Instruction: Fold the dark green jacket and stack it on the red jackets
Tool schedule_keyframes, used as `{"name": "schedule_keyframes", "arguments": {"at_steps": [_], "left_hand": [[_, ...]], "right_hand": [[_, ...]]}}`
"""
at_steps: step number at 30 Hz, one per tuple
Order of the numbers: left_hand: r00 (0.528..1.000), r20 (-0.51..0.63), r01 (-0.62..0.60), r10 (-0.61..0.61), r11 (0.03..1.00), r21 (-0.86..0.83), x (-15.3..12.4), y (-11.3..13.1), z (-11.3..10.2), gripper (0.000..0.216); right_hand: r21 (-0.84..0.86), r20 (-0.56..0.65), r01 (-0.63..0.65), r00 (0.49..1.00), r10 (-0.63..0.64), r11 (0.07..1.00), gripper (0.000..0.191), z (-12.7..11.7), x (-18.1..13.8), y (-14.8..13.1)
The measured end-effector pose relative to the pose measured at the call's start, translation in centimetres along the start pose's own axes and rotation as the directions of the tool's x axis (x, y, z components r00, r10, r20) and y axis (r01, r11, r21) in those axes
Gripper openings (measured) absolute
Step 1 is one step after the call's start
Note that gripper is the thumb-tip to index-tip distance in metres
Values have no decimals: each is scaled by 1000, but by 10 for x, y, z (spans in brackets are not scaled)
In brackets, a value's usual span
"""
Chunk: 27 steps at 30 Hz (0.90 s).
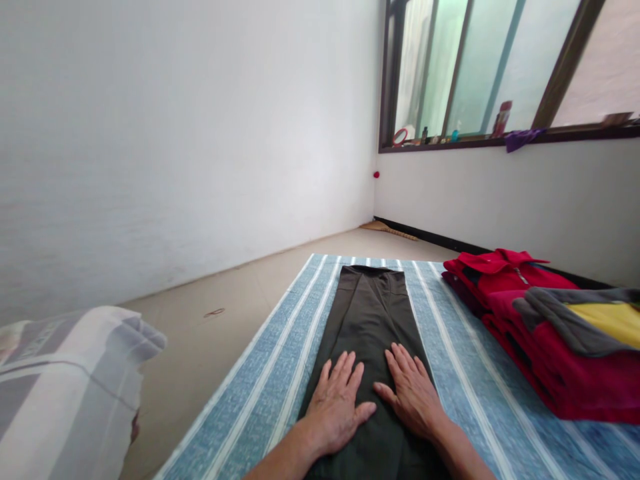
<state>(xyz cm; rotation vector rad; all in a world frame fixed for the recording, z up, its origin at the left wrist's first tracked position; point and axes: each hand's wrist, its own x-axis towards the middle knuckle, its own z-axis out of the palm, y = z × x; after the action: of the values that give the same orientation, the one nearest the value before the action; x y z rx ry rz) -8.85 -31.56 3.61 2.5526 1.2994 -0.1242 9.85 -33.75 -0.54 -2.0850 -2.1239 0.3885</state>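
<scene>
Left hand flat on dark trousers, fingers spread wide, gripping nothing. Right hand just beside it, fingers likewise splayed and pressed on the trousers, laid lengthwise along a striped mat. Trousers' near end cut off below; red clothes at right.

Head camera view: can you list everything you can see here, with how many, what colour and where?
Dark garment: one, dark olive, flat lengthwise on the mat.
Striped mat: one, blue and white, on the floor.
Folded clothes: one stack, red with grey and yellow, on the mat at right.
Pillow: one, grey and white, lower left.
Window sill: one, dark, small items on it too small to tell.
Left hand: flat on the garment.
Right hand: flat on the garment, beside the left.
</scene>
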Motion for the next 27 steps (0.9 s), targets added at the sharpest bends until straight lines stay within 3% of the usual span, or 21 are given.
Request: {"name": "schedule_keyframes", "arguments": {"at_steps": [20, 24, 27], "left_hand": [[1000, 4, 28, -28, 997, -67, -3, 6, -11, 62], [995, -94, 20, -30, 995, -101, 15, -2, -21, 58], [981, -191, 4, -20, 996, -84, 49, -12, -31, 56]], "right_hand": [[-1, -3, -1, 1000, 1, 1000, 76, 1, -1, -1], [8, -38, -10, 999, 10, 1000, 76, -1, 0, -2], [11, -106, 4, 994, -3, 1000, 75, -10, 9, -8]]}}
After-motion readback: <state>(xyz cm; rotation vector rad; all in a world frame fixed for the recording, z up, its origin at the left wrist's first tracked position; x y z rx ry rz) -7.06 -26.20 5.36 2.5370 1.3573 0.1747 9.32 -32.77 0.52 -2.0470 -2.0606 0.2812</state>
